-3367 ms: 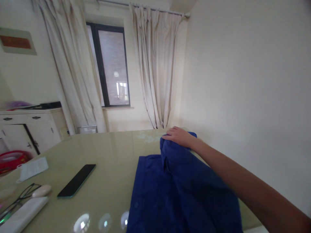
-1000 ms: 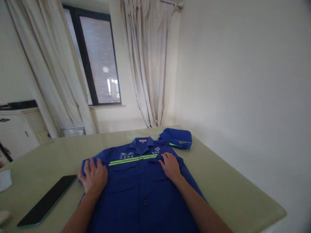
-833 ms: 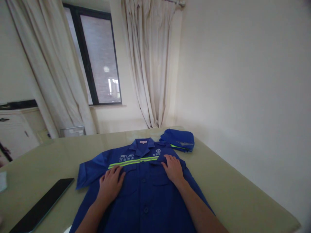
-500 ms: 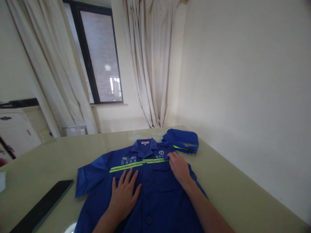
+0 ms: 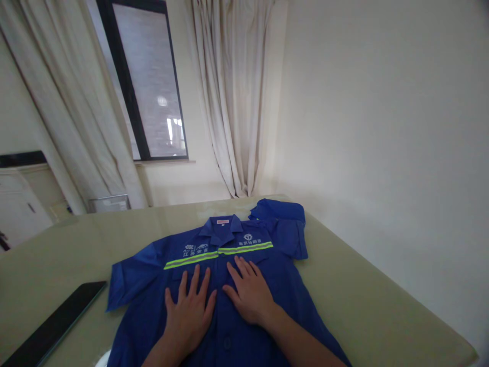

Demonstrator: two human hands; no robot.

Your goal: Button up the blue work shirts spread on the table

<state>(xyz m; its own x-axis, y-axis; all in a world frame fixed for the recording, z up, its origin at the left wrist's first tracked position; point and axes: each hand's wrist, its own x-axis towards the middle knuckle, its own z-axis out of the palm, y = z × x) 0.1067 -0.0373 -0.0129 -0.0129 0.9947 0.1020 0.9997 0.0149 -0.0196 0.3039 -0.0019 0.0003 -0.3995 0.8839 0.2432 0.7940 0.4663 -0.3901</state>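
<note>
A blue short-sleeved work shirt [image 5: 225,331] lies face up on the table, its collar away from me and both sleeves out to the sides. A yellow-green and grey reflective stripe crosses the chest below white printed logos. My left hand [image 5: 187,311] rests flat with fingers spread on the chest, left of the button placket. On the other side of the placket, my right hand [image 5: 250,295] lies on the cloth just under the stripe, fingers apart. Neither hand holds anything.
A folded blue garment [image 5: 280,208] lies behind the shirt's right sleeve. At the left of the pale green table [image 5: 362,295] is a flat black slab-like object [image 5: 57,323]. A white round edge [image 5: 103,359] shows near the shirt's hem. A wall borders the table's right side.
My right hand has let go of the cloth near the right shoulder and moved left onto the chest. The right sleeve now lies spread outward. My left hand stays flat. The view has shifted slightly.
</note>
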